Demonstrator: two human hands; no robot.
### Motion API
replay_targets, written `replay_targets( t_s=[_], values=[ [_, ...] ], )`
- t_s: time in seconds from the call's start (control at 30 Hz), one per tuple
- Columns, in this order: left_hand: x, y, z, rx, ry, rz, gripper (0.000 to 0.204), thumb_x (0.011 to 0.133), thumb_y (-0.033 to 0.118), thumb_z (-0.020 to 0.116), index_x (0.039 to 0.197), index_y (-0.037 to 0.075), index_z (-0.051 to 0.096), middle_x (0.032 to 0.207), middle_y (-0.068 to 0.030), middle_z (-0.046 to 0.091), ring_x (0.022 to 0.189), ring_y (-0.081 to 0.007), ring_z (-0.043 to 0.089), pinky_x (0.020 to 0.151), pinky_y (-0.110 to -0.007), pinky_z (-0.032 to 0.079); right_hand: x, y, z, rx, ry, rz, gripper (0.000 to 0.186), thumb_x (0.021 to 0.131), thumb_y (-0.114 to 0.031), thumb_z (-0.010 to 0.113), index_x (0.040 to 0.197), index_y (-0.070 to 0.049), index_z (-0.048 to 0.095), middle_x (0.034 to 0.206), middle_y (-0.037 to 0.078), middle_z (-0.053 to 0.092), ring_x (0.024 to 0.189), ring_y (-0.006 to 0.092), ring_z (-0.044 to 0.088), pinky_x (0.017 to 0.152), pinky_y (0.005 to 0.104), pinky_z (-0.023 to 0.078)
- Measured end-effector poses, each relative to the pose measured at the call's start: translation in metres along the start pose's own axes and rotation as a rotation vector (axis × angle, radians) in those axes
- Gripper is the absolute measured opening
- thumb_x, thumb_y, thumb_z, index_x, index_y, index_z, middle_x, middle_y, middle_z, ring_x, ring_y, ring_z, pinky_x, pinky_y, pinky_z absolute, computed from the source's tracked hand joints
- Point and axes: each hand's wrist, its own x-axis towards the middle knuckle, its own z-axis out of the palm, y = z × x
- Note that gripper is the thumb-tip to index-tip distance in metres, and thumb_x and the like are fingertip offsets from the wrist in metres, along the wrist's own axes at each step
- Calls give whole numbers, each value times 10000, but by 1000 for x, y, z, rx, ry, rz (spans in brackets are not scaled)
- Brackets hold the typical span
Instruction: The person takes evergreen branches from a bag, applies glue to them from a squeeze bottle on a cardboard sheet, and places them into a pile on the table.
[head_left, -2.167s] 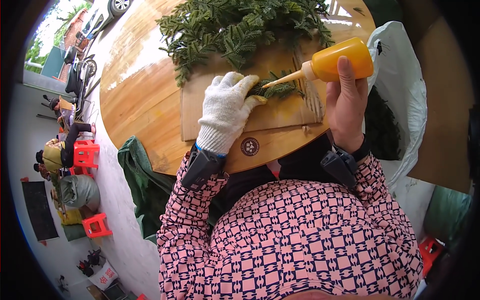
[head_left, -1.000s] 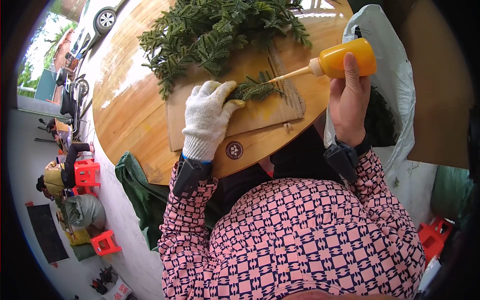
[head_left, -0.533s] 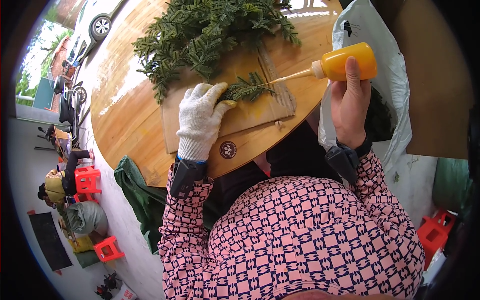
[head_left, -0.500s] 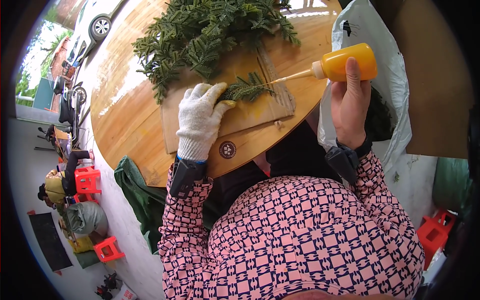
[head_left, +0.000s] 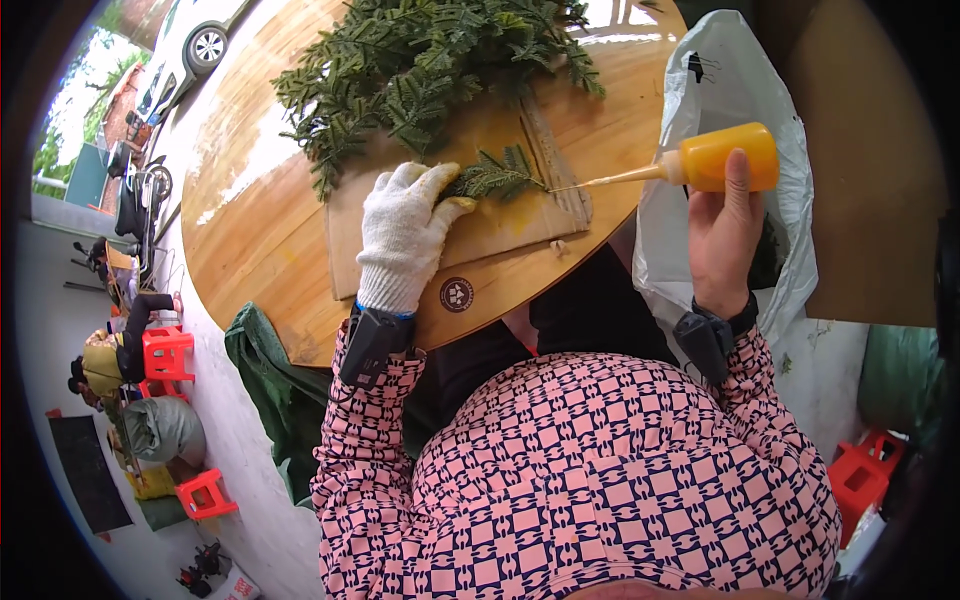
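My left hand (head_left: 405, 232), in a white knit glove, presses a small green fern-like sprig (head_left: 497, 178) down on a piece of brown cardboard (head_left: 500, 225) lying on the round wooden table (head_left: 250, 260). My right hand (head_left: 722, 235) is bare and grips an orange squeeze bottle (head_left: 715, 160). Its long thin nozzle points left, with the tip close to the sprig's stem end. A large heap of the same green sprigs (head_left: 420, 60) lies on the table just beyond the cardboard.
A white plastic bag (head_left: 700, 80) hangs at the table's right side, behind the bottle. A green cloth (head_left: 270, 380) hangs below the table on my left. Red plastic stools (head_left: 165, 355) and a seated person (head_left: 105, 360) are on the ground far left; a car (head_left: 195, 40) is parked beyond.
The view has shifted, so table and cardboard sit a little higher and further left. My left hand stays on the sprig; the bottle's nozzle remains aimed at it.
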Motion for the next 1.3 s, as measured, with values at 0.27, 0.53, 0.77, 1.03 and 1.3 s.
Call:
replay_targets(
  t_s=[0.27, 0.53, 0.77, 1.03, 1.3],
  values=[
    [-1, -2, 1, 12, 10, 34, 355, 744, 312, 716, 1023, 97, 670, 929, -85, 622, 900, -288, 573, 786, -386, 466, 7, 3, 37, 113, 9, 88, 371, 910, -273, 637, 1198, -76, 512, 1102, 21, 580, 1028, 141, 563, 967, 317, 420],
    [-2, 0, 0, -11, -14, 26, 359, 746, 293, 722, 1046, 105, 661, 928, -83, 618, 898, -286, 568, 787, -390, 460, 5, 30, 76, 91, -175, 83, 366, 910, -250, 641, 1208, -87, 507, 1132, 5, 561, 1035, 123, 548, 953, 282, 420],
    [1, 0, 2, -15, -11, 27, 349, 749, 291, 720, 1044, 112, 663, 930, -82, 616, 893, -284, 567, 784, -393, 459, 9, 35, 74, -45, -223, 116, 346, 911, -243, 642, 1190, -81, 515, 1096, -12, 559, 1026, 99, 535, 947, 272, 418],
    [-4, -2, -10, 26, -26, 33, 373, 748, 297, 720, 1064, 116, 639, 936, -76, 616, 903, -280, 566, 792, -391, 454, 10, 21, 57, 3, -148, -34, 335, 915, -263, 633, 1164, -64, 530, 1074, 22, 590, 965, 111, 569, 930, 279, 431],
    [-54, -58, -83, 397, 39, -149, 390, 716, 219, 752, 1080, 131, 642, 967, -57, 620, 957, -254, 569, 817, -396, 451, 11, 11, 42, 62, 2, 69, 388, 934, -317, 592, 1195, -44, 505, 1112, 74, 598, 1064, 208, 587, 950, 319, 437]
  ],
)
